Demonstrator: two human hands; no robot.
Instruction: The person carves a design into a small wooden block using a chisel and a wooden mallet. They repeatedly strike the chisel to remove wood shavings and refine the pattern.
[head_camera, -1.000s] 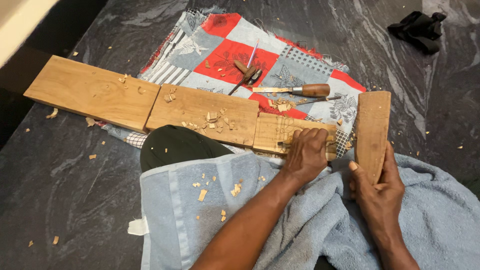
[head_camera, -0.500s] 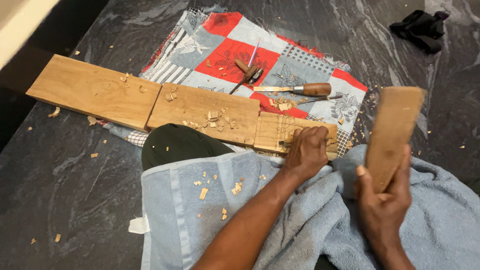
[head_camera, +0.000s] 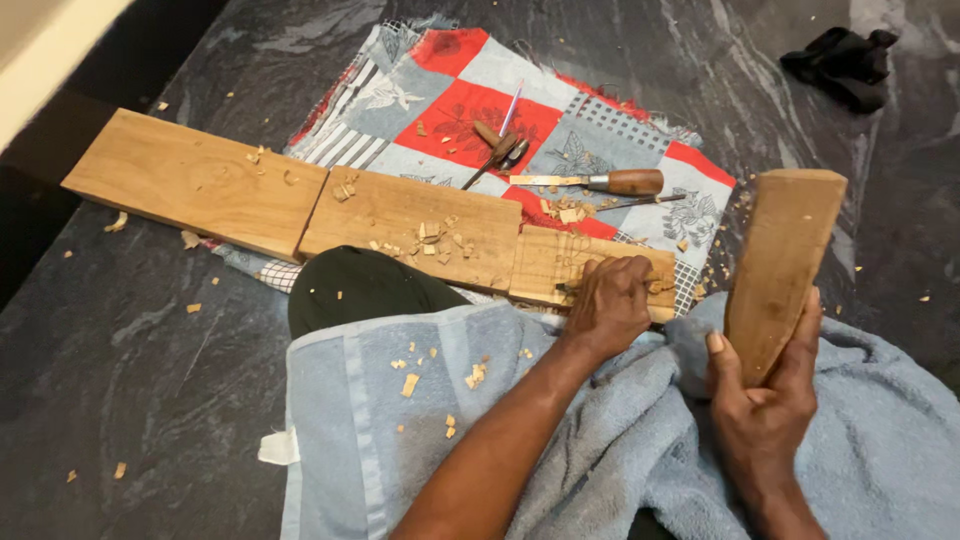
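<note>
Now, scene: you sit on a dark floor with a blue towel over your lap and a long plank lying across in front of you, from 9 o'clock to 3 o'clock.
Left hand: your left hand is curled down on the plank's right end, at 3 o'clock of the board; the fingers are folded shut over a thin tool, mostly hidden, so what kind it is cannot be told.
Right hand: your right hand is clamped around the lower end of a wooden block, held upright and tilted a little, off the plank at 3 o'clock of the left hand and apart from it.
Plank: it shows carved lines under and beside the left hand; pale chips lie scattered along its middle.
Cloth: a red, grey and white patchwork cloth is spread under the plank and beyond it, toward 12 o'clock.
Tools: a chisel with a brown handle lies on the cloth at 12 o'clock of the left hand; a few smaller tools lie crossed at 11 o'clock of it.
Towel: more chips rest on it near your left forearm.
Far corner: a black rag lies on the floor at 1 o'clock, well apart from the rest.
</note>
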